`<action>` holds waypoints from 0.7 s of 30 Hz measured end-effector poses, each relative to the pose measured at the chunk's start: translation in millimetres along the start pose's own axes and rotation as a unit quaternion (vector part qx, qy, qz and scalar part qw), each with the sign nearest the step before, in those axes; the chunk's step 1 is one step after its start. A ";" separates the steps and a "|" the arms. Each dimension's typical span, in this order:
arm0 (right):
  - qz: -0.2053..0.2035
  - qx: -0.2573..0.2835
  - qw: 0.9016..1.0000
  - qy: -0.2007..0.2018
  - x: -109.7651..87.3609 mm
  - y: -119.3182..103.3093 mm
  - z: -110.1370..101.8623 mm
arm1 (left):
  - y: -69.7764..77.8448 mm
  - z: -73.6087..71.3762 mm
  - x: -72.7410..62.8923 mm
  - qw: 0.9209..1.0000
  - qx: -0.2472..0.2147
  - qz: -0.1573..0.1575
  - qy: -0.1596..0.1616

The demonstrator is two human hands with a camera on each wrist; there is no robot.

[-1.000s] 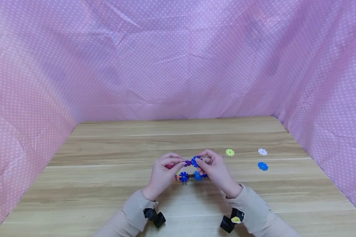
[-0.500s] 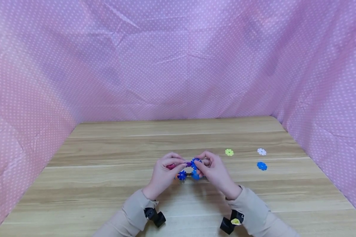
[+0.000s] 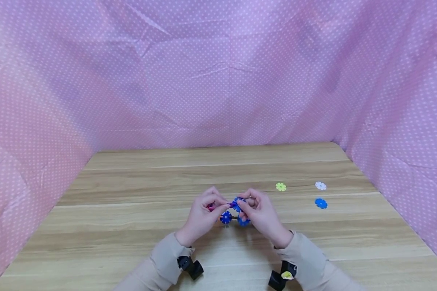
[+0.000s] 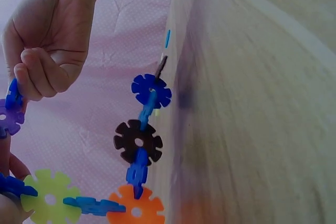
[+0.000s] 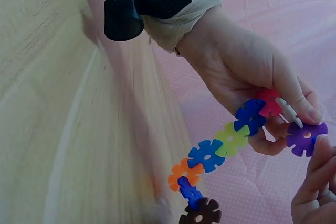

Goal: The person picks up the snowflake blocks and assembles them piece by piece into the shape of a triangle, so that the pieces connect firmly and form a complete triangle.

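Between both hands a chain of slotted plastic snowflake discs is held above the table. My left hand (image 3: 202,213) pinches the purple snowflake disc (image 5: 307,139), beside a white disc (image 5: 290,112) and a red disc (image 5: 269,102). My right hand (image 3: 264,216) pinches a dark blue snowflake disc (image 3: 236,204), which meets the purple one's edge; how deep the slots engage is hidden by fingers. Below hangs the rest of the chain: a yellow-green disc (image 4: 51,198), an orange disc (image 4: 136,208), a brown disc (image 4: 138,142) and several blue ones.
On the wooden table (image 3: 131,182) to the right lie three loose discs: a yellow-green disc (image 3: 281,186), a white disc (image 3: 320,186) and a blue disc (image 3: 321,203). A pink dotted cloth (image 3: 218,81) encloses the table's back and sides.
The right hand has shifted slightly left and nearer the body, bringing the dark blue disc closer to the left fingertips. The chain's lower part sways a little. The loose discs stay on the table.
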State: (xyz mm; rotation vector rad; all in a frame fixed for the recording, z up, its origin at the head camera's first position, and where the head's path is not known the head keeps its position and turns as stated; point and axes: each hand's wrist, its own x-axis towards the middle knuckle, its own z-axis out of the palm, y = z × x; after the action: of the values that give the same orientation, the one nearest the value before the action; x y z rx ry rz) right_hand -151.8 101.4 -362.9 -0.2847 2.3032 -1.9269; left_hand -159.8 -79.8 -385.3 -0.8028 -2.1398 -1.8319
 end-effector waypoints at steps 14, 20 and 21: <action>-0.001 0.035 0.993 -0.109 6.6 7.6 -18.1 | 0.9 -6.9 -2.7 0.998 0.013 -0.069 -0.005; 0.009 -0.015 0.998 -0.061 18.9 15.3 -51.9 | 1.5 -11.0 -2.7 0.993 0.022 -0.113 0.008; 0.013 -0.021 0.999 -0.048 22.6 17.5 -59.4 | 1.4 -11.4 -2.6 0.993 0.023 -0.114 0.008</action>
State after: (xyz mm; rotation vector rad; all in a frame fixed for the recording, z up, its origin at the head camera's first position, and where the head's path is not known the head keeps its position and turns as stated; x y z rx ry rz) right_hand -187.7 156.3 -368.9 -0.3405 2.2774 -1.8126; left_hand -159.0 -91.3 -383.1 -0.5500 -2.3391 -1.8767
